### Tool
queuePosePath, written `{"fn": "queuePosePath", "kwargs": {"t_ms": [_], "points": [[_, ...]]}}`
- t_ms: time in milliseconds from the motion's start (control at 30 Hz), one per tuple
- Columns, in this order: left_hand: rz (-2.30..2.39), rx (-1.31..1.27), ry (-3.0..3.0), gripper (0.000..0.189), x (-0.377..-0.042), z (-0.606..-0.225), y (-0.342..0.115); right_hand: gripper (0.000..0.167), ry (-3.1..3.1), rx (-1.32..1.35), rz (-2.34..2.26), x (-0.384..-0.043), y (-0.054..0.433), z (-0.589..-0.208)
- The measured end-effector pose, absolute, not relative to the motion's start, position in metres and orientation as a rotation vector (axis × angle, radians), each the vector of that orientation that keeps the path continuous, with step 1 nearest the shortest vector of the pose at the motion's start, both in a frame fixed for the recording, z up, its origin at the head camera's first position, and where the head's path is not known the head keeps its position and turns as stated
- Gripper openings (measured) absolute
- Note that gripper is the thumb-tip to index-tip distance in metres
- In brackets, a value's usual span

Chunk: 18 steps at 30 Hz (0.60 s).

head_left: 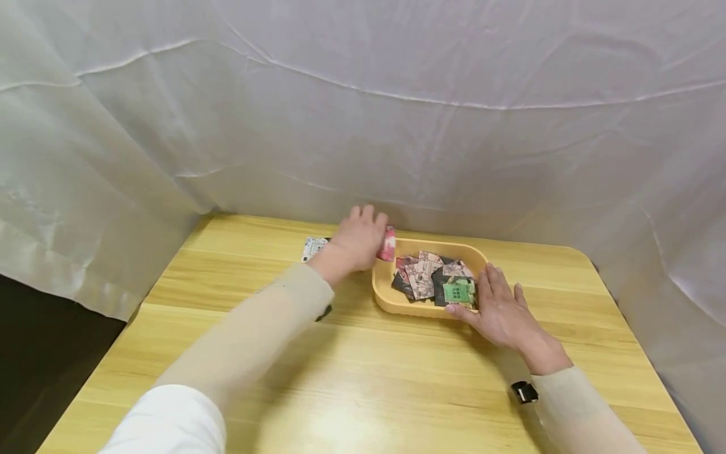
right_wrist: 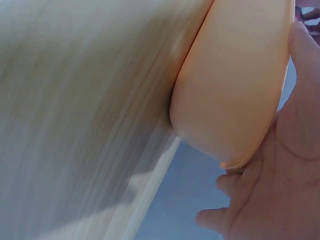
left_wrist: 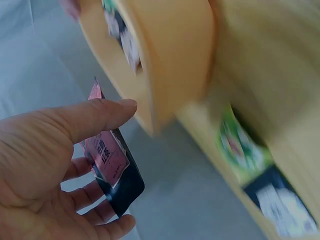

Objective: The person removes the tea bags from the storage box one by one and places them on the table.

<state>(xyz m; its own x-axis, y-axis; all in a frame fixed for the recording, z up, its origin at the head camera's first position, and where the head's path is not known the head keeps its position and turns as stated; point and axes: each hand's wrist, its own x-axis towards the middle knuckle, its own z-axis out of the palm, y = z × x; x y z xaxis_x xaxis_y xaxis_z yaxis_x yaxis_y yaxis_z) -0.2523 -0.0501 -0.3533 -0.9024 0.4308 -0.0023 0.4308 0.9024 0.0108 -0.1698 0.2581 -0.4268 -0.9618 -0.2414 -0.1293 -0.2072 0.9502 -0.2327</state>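
A pink and black packet (head_left: 388, 244) is in my left hand (head_left: 360, 239), over the left end of a yellow plastic basket (head_left: 386, 304). In the left wrist view, the packet (left_wrist: 114, 165) lies between the thumb and the curled fingers, its pink label showing. Several flat packets (head_left: 422, 275) lie loosely piled inside the basket, pinkish, black and green ones. My right hand (head_left: 501, 309) rests against the basket's right end, fingers straight along the rim and thumb at the front edge. From the right wrist, the palm shows close beside the basket's outer wall (right_wrist: 230, 80).
Left of the basket, a green packet (left_wrist: 240, 145) and a black and white packet (left_wrist: 282, 202) lie on the wooden table (head_left: 363, 378) near its back edge. A pale cloth curtain (head_left: 363, 126) hangs behind the table and along both sides.
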Motion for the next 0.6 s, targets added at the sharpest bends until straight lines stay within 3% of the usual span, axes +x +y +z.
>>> {"fn": "queuePosePath", "kwargs": {"t_ms": [367, 600], "points": [[0.147, 0.388, 3.071, 0.088, -0.274, -0.345, -0.157, 0.12, 2.951, -0.385, -0.258, -0.171, 0.26, -0.424], [0.13, 0.311, 3.011, 0.08, -0.28, -0.352, -0.201, 0.121, 2.944, -0.368, -0.273, -0.169, 0.265, -0.423]]}}
